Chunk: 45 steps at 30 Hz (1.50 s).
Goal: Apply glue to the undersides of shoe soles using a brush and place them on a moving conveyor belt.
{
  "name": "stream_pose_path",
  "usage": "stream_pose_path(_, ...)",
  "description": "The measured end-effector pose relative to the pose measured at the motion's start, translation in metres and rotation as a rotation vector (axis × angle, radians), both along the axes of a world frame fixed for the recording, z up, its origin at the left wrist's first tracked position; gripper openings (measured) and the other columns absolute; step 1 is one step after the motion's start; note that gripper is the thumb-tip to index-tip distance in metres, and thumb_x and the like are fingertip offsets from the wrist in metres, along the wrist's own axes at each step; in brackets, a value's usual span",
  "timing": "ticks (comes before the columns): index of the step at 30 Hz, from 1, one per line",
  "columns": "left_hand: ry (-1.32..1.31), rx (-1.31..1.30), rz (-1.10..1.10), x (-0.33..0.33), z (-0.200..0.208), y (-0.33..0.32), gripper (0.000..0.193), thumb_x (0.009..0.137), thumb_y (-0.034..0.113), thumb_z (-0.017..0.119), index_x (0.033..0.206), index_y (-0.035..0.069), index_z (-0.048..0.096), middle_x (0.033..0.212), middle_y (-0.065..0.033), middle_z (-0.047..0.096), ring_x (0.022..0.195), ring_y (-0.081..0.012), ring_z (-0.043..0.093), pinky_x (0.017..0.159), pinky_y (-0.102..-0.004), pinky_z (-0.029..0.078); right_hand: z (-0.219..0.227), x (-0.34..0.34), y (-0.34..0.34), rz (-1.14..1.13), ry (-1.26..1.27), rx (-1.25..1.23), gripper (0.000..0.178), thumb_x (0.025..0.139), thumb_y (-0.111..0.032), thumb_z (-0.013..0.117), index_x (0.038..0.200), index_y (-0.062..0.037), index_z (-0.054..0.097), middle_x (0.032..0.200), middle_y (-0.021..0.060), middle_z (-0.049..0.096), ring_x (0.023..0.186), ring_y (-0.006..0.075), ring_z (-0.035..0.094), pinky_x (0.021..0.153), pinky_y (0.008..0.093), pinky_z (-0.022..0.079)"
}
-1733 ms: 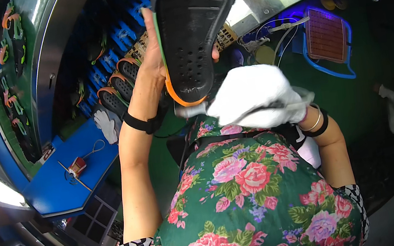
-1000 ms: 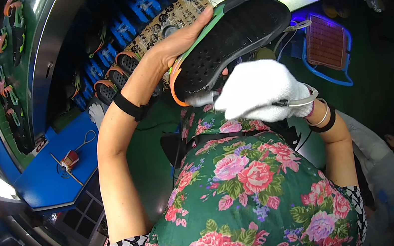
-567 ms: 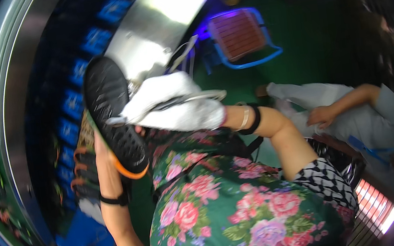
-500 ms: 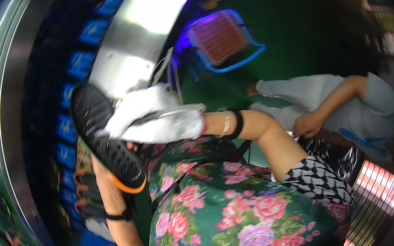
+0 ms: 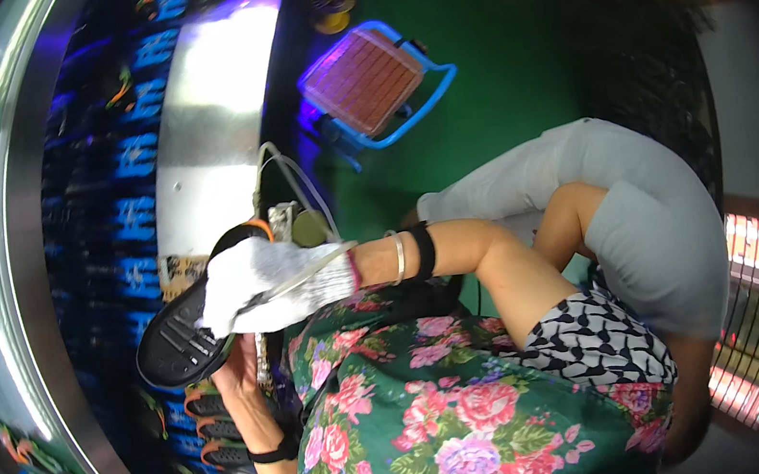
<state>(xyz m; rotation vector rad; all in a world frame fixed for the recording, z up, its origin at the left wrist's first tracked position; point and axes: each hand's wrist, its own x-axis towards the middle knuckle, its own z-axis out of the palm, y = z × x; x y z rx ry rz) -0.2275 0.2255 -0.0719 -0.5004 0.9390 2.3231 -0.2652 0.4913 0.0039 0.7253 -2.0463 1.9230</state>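
A black shoe sole (image 5: pixel 172 351) with an orange edge at its upper end lies tilted in front of me, left of centre. My left hand (image 5: pixel 240 365), bare, grips the sole from its near side; most of its fingers are hidden behind it. In a white knitted glove, my right hand (image 5: pixel 256 288) is closed over the sole's middle, fingertips at its surface. A thin pale rod with a dark stretch (image 5: pixel 312 271) runs along the glove from the fingers toward the wrist. Its tip is hard to make out.
A metal-edged conveyor (image 5: pixel 203 155) carrying blue holders (image 5: pixel 135 155) runs along the left. Several black soles with orange edges (image 5: pixel 217 429) sit beside my left forearm. A blue-framed stool (image 5: pixel 367 79) stands ahead. A pale cable (image 5: pixel 298 176) loops nearby. Close on the right, a person in grey (image 5: pixel 649 219) bends over.
The sole has swung round: its orange end, formerly nearest me, now points away. Both hands moved with it, the glove shifting slightly left and nearer. The person in grey has bent closer.
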Motion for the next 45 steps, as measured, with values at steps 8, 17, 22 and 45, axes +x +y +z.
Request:
stream_pose_path(8, 0.195, 0.394, 0.203, -0.012, 0.088, 0.062, 0.061, 0.103, 0.047, 0.041, 0.143, 0.001, 0.050, 0.141, -0.0184, 0.057, 0.127, -0.0318, 0.055, 0.114, -0.0460, 0.040, 0.042, 0.004, 0.013, 0.038, 0.063, -0.037, 0.019, 0.076, 0.001, 0.076, 0.094, -0.0054, 0.075, 0.098, 0.0099, 0.075, 0.084, 0.0273, 0.070, 0.077, 0.0386, 0.055)
stream_pose_path(17, -0.051, 0.426, 0.361, 0.010, 0.080, 0.059, 0.092, 0.091, 0.069, 0.053, 0.155, 0.007, 0.030, 0.154, -0.0186, 0.042, 0.137, -0.0379, 0.045, 0.114, -0.0558, 0.037, 0.064, -0.012, -0.009, 0.084, 0.144, 0.071, 0.021, 0.073, 0.003, 0.079, 0.093, -0.0028, 0.077, 0.095, 0.0116, 0.076, 0.082, 0.0249, 0.072, 0.072, 0.0342, 0.057)
stream_pose_path(22, -0.102, 0.560, 0.408, 0.010, 0.074, 0.054, 0.089, 0.089, 0.069, 0.058, 0.152, 0.009, 0.038, 0.150, -0.0183, 0.047, 0.134, -0.0359, 0.050, 0.114, -0.0542, 0.039, 0.085, -0.026, -0.016, 0.140, 0.211, 0.173, 0.026, 0.074, 0.003, 0.075, 0.100, -0.0041, 0.076, 0.104, 0.0119, 0.075, 0.093, 0.0260, 0.072, 0.080, 0.0358, 0.057)
stream_pose_path(45, 0.067, 0.830, 0.312, -0.001, 0.065, 0.067, 0.081, 0.091, 0.066, 0.057, 0.149, 0.011, 0.044, 0.147, -0.0130, 0.053, 0.134, -0.0330, 0.050, 0.115, -0.0520, 0.037, 0.078, -0.029, -0.022, 0.118, 0.186, 0.060, 0.027, 0.079, -0.003, 0.074, 0.105, -0.0052, 0.076, 0.103, 0.0107, 0.075, 0.093, 0.0264, 0.071, 0.082, 0.0365, 0.056)
